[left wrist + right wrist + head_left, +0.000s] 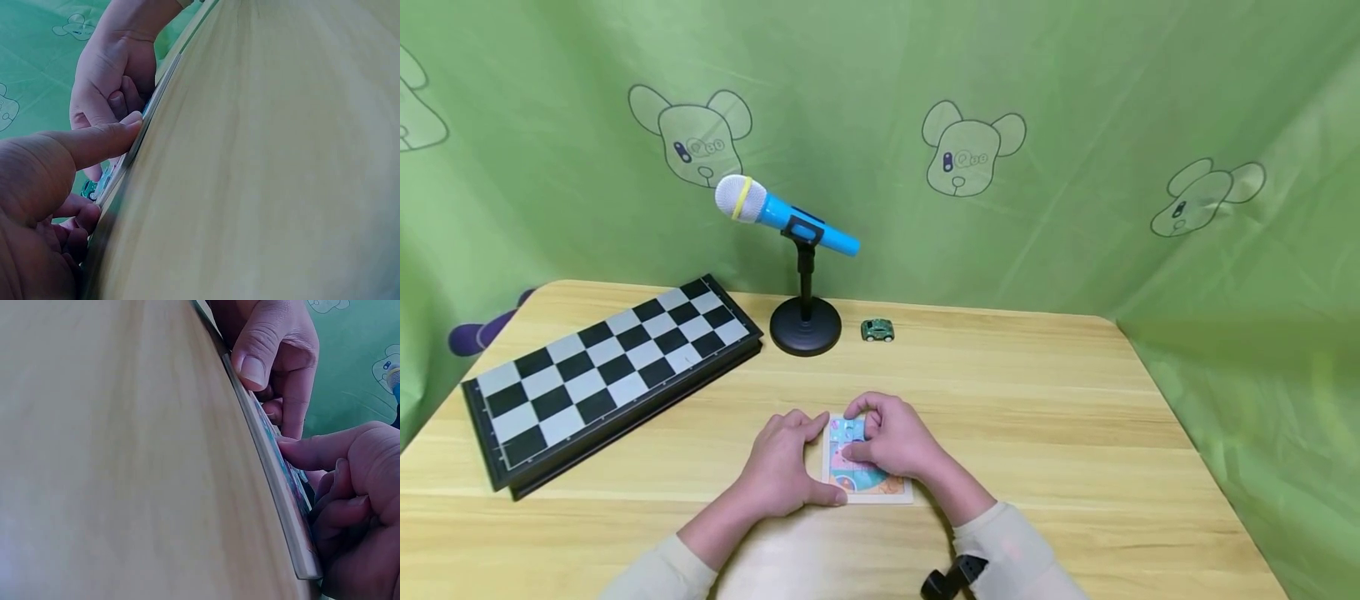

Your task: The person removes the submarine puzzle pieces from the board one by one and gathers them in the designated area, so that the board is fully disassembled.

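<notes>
A small square jigsaw puzzle with a pale frame and a pink, blue and orange picture lies flat on the table. My left hand grips its left side, thumb on the near edge and forefinger at the far left corner. Over the upper part is my right hand, forefinger bent toward the far edge and thumb on the picture. Blue puzzle pieces show between that thumb and forefinger; I cannot tell whether one is pinched. The right wrist view shows the puzzle's frame edge-on, the right fingers curled beside it.
On the wooden table, a folded chessboard lies at the left. Behind the puzzle stand a blue toy microphone on a black stand and a little green toy car. A green curtain hangs behind.
</notes>
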`<state>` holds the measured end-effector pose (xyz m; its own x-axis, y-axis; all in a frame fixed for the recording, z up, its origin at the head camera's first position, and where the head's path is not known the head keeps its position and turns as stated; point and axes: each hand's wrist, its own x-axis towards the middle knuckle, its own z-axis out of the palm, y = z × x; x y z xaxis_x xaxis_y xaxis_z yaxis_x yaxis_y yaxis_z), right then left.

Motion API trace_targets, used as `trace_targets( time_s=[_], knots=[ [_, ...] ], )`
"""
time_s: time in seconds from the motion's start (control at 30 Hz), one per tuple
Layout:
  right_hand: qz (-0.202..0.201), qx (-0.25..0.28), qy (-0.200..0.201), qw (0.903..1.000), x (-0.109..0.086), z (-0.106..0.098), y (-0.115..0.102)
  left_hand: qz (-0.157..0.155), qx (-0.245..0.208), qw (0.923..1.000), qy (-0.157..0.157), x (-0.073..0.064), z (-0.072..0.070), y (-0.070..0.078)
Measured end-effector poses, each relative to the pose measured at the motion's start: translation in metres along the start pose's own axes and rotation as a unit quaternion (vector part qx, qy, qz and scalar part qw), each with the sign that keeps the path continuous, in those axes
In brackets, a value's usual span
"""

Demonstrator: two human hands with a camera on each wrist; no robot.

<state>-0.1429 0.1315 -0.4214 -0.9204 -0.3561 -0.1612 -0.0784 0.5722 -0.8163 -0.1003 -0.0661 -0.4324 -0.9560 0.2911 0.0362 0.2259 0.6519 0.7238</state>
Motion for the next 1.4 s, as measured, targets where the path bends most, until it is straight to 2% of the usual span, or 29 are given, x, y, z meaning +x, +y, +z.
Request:
trace_targets(
  time_s=[0.33,0.6,0.8,1.0,1.4],
  knots=[
    [-0.011,-0.006,0.018,0.9998,-0.002,-0.002,0.000,-0.004,0.000,1.0000,-0.002,0.000,0.000,-0.001],
    [-0.009,-0.024,0.008,0.9996,-0.001,-0.002,0.003,-0.001,-0.001,1.0000,0.000,0.000,0.001,-0.002],
    [-0.009,-0.024,0.008,0.9996,-0.003,-0.006,-0.003,0.009,0.001,0.9999,0.004,0.000,0.001,-0.001],
    [-0.018,-0.010,0.028,0.9994,-0.011,-0.016,-0.007,0.005,0.001,1.0000,-0.001,-0.001,0.000,0.000],
    [-0.028,0.002,0.050,0.9983,-0.023,-0.043,0.012,0.004,0.004,1.0000,-0.002,-0.001,0.000,0.000]
  ],
)
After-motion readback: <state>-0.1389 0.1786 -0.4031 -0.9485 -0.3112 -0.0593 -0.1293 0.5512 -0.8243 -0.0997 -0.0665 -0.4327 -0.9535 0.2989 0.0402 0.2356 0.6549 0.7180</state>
